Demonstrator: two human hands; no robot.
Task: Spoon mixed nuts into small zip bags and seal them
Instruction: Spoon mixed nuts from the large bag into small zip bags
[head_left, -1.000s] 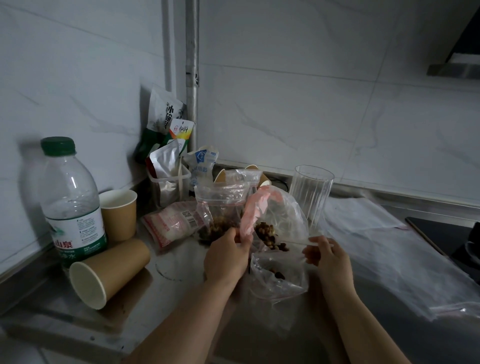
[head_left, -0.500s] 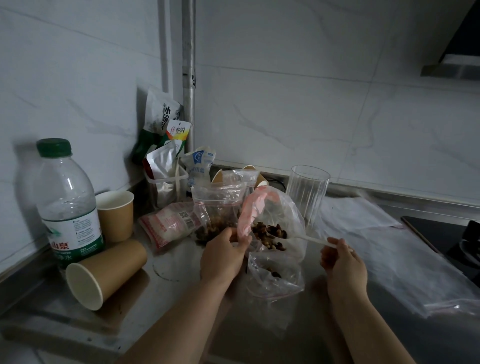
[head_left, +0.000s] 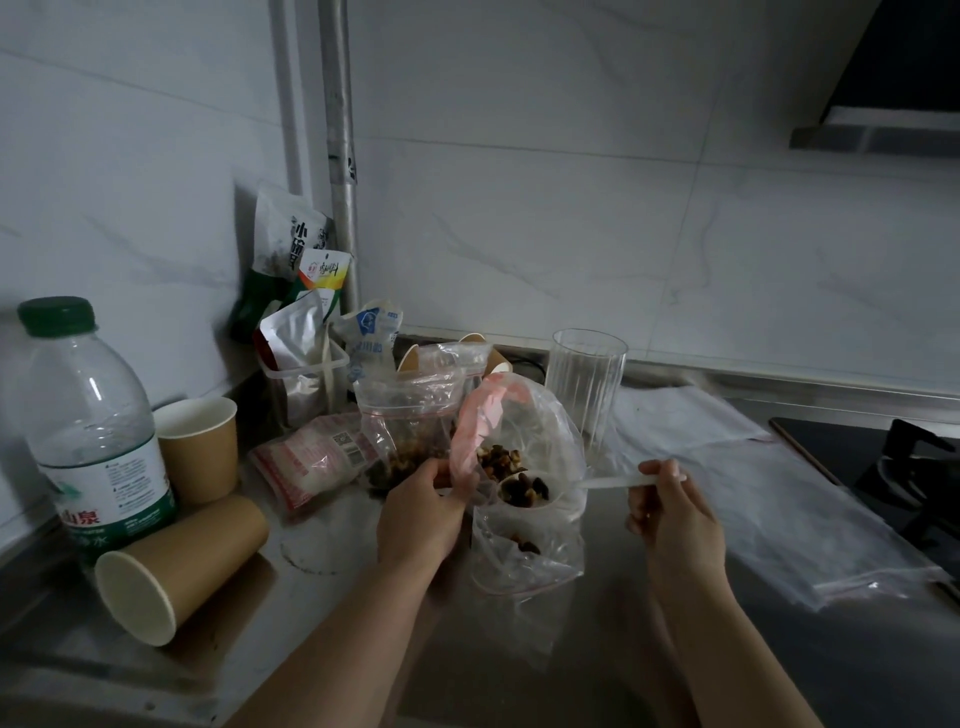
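My left hand (head_left: 418, 514) pinches the left edge of a clear plastic bag of mixed nuts (head_left: 519, 431) with a pink-tinted rim, holding its mouth open. My right hand (head_left: 670, 514) grips the handle of a white plastic spoon (head_left: 618, 482). The spoon's bowl, loaded with dark and tan nuts (head_left: 524, 491), sits at the open bag's mouth. Below it a small clear zip bag (head_left: 524, 561) lies on the steel counter with a few nuts inside. Another zip bag holding nuts (head_left: 410, 415) stands just behind my left hand.
A water bottle (head_left: 93, 436) stands at the left, with one upright paper cup (head_left: 200, 447) and one tipped on its side (head_left: 176, 566). Snack packets (head_left: 301, 291) crowd the corner. A clear glass (head_left: 584, 384) stands behind the bags. Flat zip bags (head_left: 779, 499) lie right, near a stove (head_left: 909, 467).
My right hand has drawn the spoon back out toward the right, and its bowl now shows filled with nuts at the bag's mouth. My left hand keeps its hold on the bag.
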